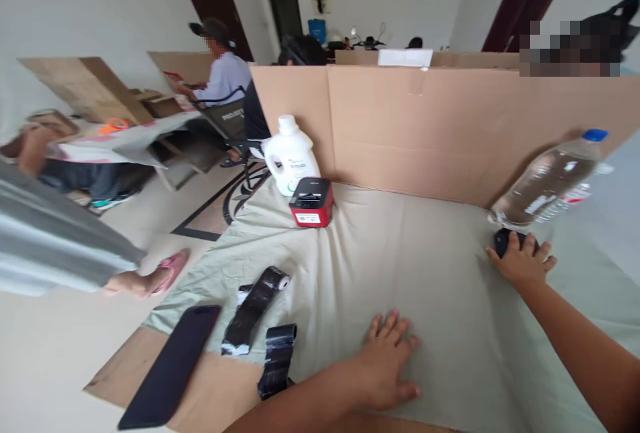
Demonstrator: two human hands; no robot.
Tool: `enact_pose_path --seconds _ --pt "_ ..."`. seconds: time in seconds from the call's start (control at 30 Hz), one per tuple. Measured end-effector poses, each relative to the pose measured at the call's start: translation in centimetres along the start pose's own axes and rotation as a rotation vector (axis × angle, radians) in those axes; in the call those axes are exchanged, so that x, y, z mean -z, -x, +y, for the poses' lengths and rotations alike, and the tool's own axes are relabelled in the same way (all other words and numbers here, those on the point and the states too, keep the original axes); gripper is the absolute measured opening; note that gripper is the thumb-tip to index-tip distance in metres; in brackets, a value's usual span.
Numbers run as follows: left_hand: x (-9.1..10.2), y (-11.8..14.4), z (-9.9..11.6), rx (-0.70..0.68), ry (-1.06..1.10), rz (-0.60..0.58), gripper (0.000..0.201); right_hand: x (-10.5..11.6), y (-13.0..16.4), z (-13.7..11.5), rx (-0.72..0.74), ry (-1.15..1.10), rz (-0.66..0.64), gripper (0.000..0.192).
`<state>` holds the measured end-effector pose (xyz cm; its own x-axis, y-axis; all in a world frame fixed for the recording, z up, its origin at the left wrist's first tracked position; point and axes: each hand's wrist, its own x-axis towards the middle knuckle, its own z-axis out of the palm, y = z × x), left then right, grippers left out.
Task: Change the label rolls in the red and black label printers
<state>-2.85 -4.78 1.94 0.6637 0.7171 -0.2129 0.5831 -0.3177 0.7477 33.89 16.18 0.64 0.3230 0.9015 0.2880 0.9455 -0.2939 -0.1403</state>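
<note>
My left hand (387, 363) lies flat, palm down, on the pale green cloth (410, 253) with its fingers spread and nothing in it. My right hand (523, 261) reaches to the far right and covers a small black object (503, 239) on the cloth; how firmly it grips I cannot tell. Just behind that hand a clear plastic water bottle (547, 183) with a blue cap leans against the cardboard wall (440, 126). Two rolls of black tape-like strip (255, 306) (277, 359) lie to the left of my left hand.
A red and black label printer (311, 202) and a white jug (290, 156) stand at the back left by the cardboard. A dark phone (173, 366) lies at the near left edge. People sit at a table (120, 139) beyond; someone's leg and pink sandal (170, 266) are close on the left.
</note>
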Motion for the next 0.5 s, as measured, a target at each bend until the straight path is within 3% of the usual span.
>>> enact_pose_path --seconds 0.07,0.1,0.13,0.23,0.3,0.4,0.5 --pt "3.1 1.3 -1.0 -0.039 0.225 0.008 0.068 0.4 -0.6 -3.8 0.125 -0.056 0.020 0.077" --pt "5.3 1.8 -1.9 -0.033 0.330 0.113 0.061 0.6 -0.6 -6.4 0.208 -0.114 -0.006 0.073" --pt "7.7 2.2 -3.0 0.009 0.412 0.326 0.052 0.8 -0.5 -9.2 0.286 -0.192 -0.066 0.071" --pt "15.8 2.4 -7.4 0.215 0.456 1.154 0.041 1.2 1.2 -19.1 0.423 -0.558 -0.365 0.069" --pt "20.5 1.9 -10.5 0.331 0.487 1.454 0.036 1.1 3.1 -25.6 0.410 -0.861 -0.582 0.070" --pt "24.8 0.7 -14.1 0.444 0.720 1.474 0.032 0.5 6.2 -33.6 0.435 -0.992 -0.693 0.075" --pt "26.0 -0.4 -15.8 0.476 0.832 1.410 0.033 -0.1 8.5 -38.6 0.438 -1.127 -0.761 0.083"
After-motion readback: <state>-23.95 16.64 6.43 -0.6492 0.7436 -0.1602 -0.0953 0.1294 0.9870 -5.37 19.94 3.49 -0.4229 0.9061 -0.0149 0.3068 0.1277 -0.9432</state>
